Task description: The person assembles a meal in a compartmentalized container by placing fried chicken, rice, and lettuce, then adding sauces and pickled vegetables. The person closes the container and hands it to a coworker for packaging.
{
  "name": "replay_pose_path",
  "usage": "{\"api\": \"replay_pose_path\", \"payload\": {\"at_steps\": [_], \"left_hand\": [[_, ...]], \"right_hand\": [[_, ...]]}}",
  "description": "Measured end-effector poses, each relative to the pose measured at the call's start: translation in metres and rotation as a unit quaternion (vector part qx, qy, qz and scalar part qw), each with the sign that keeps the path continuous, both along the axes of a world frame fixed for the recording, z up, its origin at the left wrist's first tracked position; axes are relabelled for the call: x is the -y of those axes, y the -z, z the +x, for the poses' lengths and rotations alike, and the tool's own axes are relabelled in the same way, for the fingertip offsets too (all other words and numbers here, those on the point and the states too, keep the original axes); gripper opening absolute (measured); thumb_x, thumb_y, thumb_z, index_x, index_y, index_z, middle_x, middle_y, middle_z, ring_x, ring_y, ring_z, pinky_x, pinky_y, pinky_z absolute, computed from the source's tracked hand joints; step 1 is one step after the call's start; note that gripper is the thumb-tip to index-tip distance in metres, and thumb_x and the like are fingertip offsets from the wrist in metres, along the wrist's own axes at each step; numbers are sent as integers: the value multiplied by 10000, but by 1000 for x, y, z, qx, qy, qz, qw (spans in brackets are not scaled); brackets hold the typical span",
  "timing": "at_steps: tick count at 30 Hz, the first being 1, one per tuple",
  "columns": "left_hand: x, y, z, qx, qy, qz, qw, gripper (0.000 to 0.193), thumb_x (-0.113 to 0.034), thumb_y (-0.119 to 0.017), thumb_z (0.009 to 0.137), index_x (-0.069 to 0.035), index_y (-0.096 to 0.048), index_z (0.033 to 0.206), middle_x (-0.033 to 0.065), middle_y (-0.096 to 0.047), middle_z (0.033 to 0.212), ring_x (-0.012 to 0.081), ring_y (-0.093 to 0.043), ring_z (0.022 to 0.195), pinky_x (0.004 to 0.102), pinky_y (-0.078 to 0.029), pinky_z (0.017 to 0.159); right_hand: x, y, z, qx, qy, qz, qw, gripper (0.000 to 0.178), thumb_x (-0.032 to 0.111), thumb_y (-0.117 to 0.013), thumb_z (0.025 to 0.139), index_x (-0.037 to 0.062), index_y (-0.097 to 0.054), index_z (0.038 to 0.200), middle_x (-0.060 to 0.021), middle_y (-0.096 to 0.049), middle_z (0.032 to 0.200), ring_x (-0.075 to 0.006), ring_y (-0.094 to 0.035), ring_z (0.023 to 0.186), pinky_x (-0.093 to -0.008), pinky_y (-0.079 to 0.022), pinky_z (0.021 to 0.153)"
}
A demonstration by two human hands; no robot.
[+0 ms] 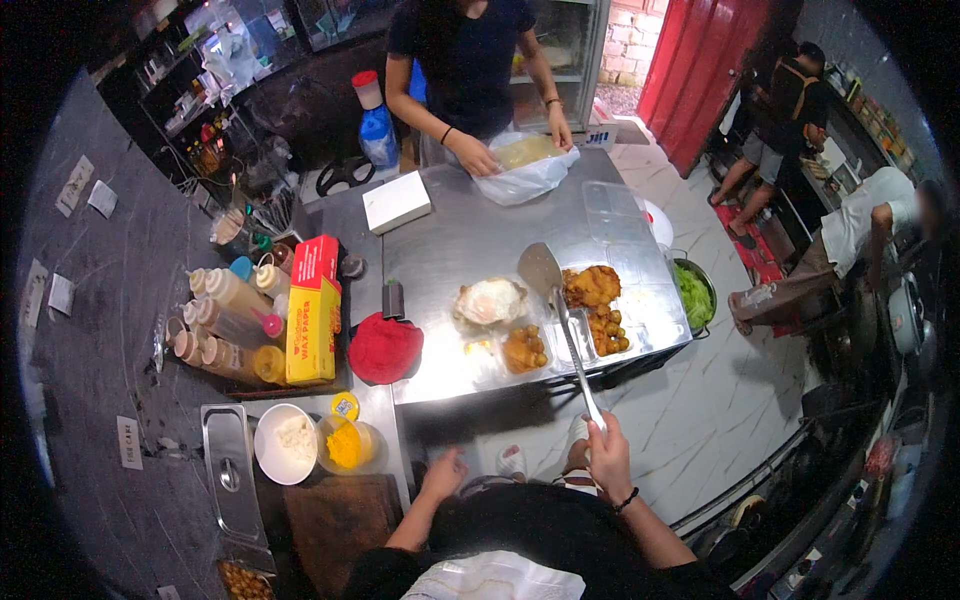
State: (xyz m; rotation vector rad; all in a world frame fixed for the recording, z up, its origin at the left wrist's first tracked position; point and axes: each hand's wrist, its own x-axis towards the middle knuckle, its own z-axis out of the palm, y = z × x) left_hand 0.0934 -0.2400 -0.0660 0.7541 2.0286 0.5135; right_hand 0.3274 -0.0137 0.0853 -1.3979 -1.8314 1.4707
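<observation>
My right hand grips the handle of a long metal spatula, whose flat blade hovers over the steel table next to a fried egg. Clear plastic trays hold fried chicken pieces and small golden fried balls to the right of the egg. My left hand is below the table's near edge, fingers loosely apart, holding nothing. Across the table a person in a dark shirt handles a clear plastic bag with both hands.
Squeeze sauce bottles and a red and yellow box stand at the left. A red cloth, a white box, a bowl of lettuce, and tubs of white and yellow food are nearby. Two people sit at the right.
</observation>
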Motion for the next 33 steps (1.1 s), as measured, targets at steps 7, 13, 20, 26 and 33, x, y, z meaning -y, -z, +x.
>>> {"api": "replay_pose_path", "payload": {"at_steps": [7, 13, 20, 26, 33], "left_hand": [[-14, -5, -10, -30, 31, 10, 999, 449, -271, -626, 861, -109, -512, 1265, 151, -683, 1018, 333, -646, 980, 428, -502, 823], [-23, -7, -9, -19, 19, 7, 1000, 458, -302, -612, 876, -127, -503, 1284, 171, -670, 1069, 346, -640, 1002, 436, -500, 834], [-11, 13, -3, -19, 11, 6, 1000, 467, -308, -614, 866, -111, -511, 1277, 185, -660, 1105, 358, -626, 1041, 447, -485, 880], [-6, 23, -4, -26, 24, 0, 999, 468, -311, -613, 863, -81, -513, 1258, 183, -670, 1073, 368, -636, 1008, 454, -490, 871], [-20, 13, -10, -29, 19, 19, 999, 474, -312, -621, 860, -102, -512, 1272, 174, -684, 1047, 369, -638, 1010, 458, -492, 869]], "right_hand": [[-28, -52, -10, 79, -84, 343, 932, 355, 143, -520, 965, 46, -544, 1306, -214, -621, 877, -391, -603, 722, -441, -471, 640], [-26, -60, -19, 228, -130, 320, 910, 416, 149, -551, 934, 190, -543, 1347, -178, -561, 801, -377, -582, 668, -468, -483, 615], [-22, -75, -24, 266, -169, 267, 911, 440, 149, -489, 945, 164, -491, 1385, -247, -566, 898, -420, -603, 770, -492, -493, 665], [-29, -86, -32, 183, -122, 334, 917, 391, 138, -567, 922, 156, -568, 1313, -175, -551, 796, -382, -583, 684, -478, -477, 632], [-25, -102, -56, 249, -189, 324, 893, 551, 102, -548, 871, 146, -447, 1411, -211, -582, 898, -380, -609, 720, -464, -503, 632]]}}
